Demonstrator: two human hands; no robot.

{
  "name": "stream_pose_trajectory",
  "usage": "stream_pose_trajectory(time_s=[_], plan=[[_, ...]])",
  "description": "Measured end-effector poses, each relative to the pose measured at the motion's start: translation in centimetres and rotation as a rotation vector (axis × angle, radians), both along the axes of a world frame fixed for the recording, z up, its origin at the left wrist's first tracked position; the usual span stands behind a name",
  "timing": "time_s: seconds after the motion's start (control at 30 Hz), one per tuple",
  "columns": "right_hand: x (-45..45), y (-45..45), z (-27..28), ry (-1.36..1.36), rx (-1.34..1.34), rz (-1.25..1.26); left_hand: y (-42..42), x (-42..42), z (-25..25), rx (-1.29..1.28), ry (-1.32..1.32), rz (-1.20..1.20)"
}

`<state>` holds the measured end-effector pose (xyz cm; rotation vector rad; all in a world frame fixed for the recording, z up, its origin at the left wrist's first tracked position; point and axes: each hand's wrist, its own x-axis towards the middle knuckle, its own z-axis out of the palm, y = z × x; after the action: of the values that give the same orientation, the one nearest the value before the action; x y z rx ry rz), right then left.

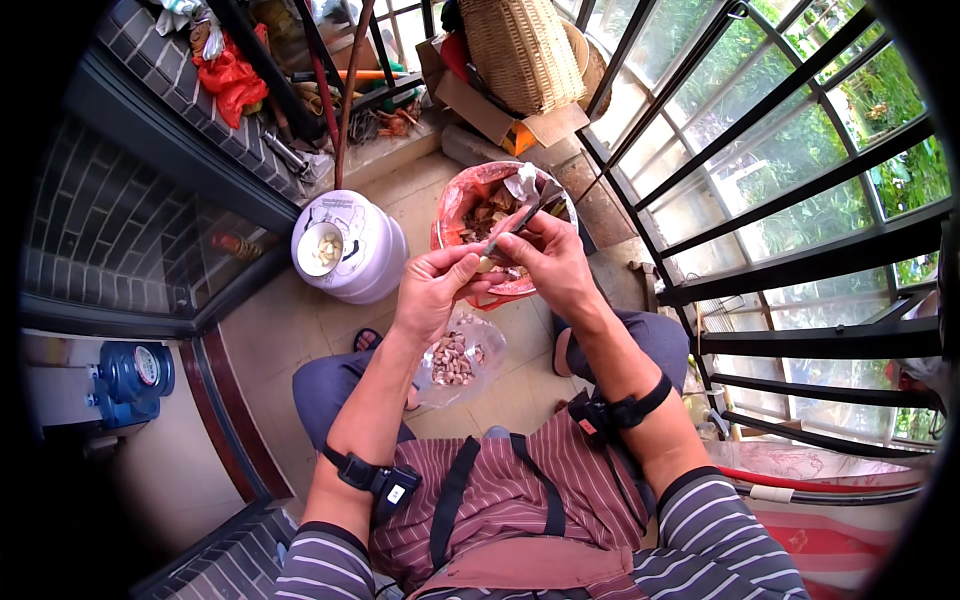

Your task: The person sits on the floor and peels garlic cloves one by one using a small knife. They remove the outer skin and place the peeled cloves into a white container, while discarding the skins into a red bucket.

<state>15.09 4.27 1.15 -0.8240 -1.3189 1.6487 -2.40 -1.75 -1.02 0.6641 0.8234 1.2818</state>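
Observation:
My left hand [433,289] pinches a pale garlic clove [487,265] between thumb and fingers. A small knife [517,225] with a dark blade is gripped in my right hand [553,259], its tip touching the clove. Both hands are over a bin lined with a red plastic bag [459,191], which holds papery skins and scraps. Below the hands, a clear plastic bag [480,379] on the floor contains unpeeled garlic cloves [452,360]. At the left, a white bowl [306,251] of peeled cloves [328,249] rests on an upturned-looking lilac bucket [382,251].
A cardboard box [476,109] with a woven basket [525,56] stands beyond the bin. Wooden poles [350,97] lean behind the bucket. Metal bars [757,281] line the right side, and a glass door frame [247,285] is at the left.

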Motion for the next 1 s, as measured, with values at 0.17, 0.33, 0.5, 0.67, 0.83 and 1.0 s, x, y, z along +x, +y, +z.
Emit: stream_pose_trajectory(time_s=[0.17, 0.33, 0.5, 0.67, 0.83, 1.0], plan=[[-0.4, -0.4, 0.0, -0.115, 0.118, -0.117, 0.2, 0.2, 0.1, 0.013, 0.066, 0.003], [0.0, -0.1, 0.0, -0.063, -0.007, -0.112, 0.3, 0.3, 0.1, 0.001, 0.062, -0.009], [0.3, 0.2, 0.5, 0.066, -0.16, -0.092, 0.2, 0.3, 0.5, 0.009, 0.035, -0.037], [1.1, 1.2, 0.3, 0.021, -0.159, -0.281, 0.2, -1.8, -0.7, -0.063, 0.035, 0.074], [1.0, 1.1, 0.8, 0.007, -0.103, -0.224, 0.8, -8.4, -3.8, -0.307, 0.136, 0.291], [1.2, 0.6, 1.1, 0.001, -0.085, -0.144, 3.2, -18.5, -8.5, -0.418, 0.364, 0.591]])
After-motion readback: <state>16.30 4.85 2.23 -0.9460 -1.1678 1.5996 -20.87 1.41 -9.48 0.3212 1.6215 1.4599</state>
